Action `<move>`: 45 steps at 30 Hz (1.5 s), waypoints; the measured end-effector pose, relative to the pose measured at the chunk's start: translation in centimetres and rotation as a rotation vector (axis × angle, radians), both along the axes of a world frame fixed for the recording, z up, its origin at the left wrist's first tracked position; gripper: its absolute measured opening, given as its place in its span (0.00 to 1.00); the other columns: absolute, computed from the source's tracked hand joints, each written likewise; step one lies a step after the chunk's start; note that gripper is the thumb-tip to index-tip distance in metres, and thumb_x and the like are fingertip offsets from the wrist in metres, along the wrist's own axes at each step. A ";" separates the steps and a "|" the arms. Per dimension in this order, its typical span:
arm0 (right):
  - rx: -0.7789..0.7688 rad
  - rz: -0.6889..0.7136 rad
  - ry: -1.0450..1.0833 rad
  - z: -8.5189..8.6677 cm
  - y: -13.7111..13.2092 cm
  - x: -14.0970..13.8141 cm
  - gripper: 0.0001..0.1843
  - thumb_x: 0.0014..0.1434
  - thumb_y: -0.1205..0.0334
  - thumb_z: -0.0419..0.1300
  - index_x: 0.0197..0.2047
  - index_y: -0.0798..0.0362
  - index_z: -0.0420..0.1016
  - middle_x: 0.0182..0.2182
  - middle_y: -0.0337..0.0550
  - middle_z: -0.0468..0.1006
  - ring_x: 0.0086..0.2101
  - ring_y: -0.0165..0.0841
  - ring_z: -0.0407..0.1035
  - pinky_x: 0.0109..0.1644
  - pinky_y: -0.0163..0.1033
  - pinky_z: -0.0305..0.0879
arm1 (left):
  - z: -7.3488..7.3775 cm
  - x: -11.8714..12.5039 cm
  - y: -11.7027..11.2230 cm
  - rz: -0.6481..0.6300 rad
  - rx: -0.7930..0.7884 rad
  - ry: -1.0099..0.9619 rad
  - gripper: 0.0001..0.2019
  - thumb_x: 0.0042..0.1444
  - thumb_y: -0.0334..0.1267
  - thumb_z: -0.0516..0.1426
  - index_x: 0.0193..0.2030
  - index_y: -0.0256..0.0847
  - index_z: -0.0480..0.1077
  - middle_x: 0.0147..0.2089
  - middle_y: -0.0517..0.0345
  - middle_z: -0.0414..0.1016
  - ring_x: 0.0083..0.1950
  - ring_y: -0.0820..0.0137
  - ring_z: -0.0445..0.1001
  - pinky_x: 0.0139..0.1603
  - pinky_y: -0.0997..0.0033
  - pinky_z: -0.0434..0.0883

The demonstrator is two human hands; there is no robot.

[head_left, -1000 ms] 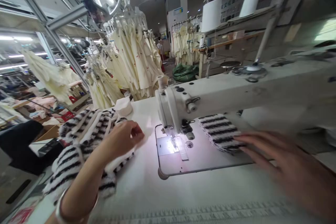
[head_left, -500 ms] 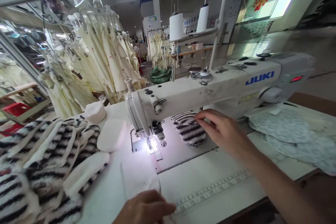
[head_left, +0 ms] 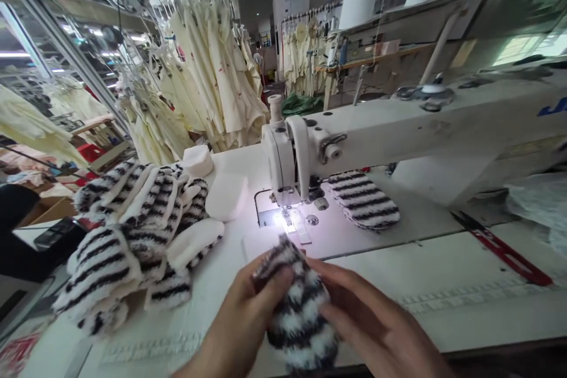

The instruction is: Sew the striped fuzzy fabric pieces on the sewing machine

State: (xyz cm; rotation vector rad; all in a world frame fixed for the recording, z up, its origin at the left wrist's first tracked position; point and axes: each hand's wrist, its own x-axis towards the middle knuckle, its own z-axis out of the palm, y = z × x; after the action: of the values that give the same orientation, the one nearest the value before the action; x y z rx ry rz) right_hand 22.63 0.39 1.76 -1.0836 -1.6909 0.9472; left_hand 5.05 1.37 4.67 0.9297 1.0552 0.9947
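Note:
Between my two hands is a fluffy black-and-white striped fabric piece (head_left: 305, 333), held in front of the sewing machine's lit needle area (head_left: 287, 221). My left hand (head_left: 248, 313) pinches its upper left edge, thumb on top. On the other side, the fingers of my right hand (head_left: 372, 313) close on its right edge. A pale flat piece (head_left: 257, 242) lies on the machine bed just beyond my left hand, partly hidden. Under the machine's arm rests a flat, rounded stack of striped pieces (head_left: 365, 201).
To the left, a heap of striped pieces (head_left: 146, 212) sits beside a white rounded pad (head_left: 227, 196) and a white block (head_left: 197, 160). Red-handled thread snips (head_left: 509, 251) lie at right, near pale cloth (head_left: 538, 207). The sewing machine (head_left: 367, 136) spans the back; cream garments (head_left: 217, 65) hang behind.
My right hand has left the stack under the arm and come to my left hand. Both now hold a striped piece. The view has swung, and the red snips show at right.

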 end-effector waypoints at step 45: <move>0.672 -0.136 -0.884 -1.6 2.6 -3.0 0.22 0.60 0.76 0.44 0.51 0.58 0.73 0.50 0.46 0.76 0.49 0.39 0.69 0.42 0.40 0.72 | -0.7 -4.1 4.2 -0.126 1.161 1.370 0.14 0.63 0.30 0.49 0.54 0.38 0.65 0.50 0.46 0.74 0.52 0.64 0.75 0.49 0.67 0.76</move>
State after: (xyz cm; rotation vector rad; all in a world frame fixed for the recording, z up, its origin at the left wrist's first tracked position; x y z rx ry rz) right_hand 19.63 2.99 0.18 -1.1762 -2.3311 -0.2861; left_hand 0.92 5.55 3.95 2.8342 1.4121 0.7398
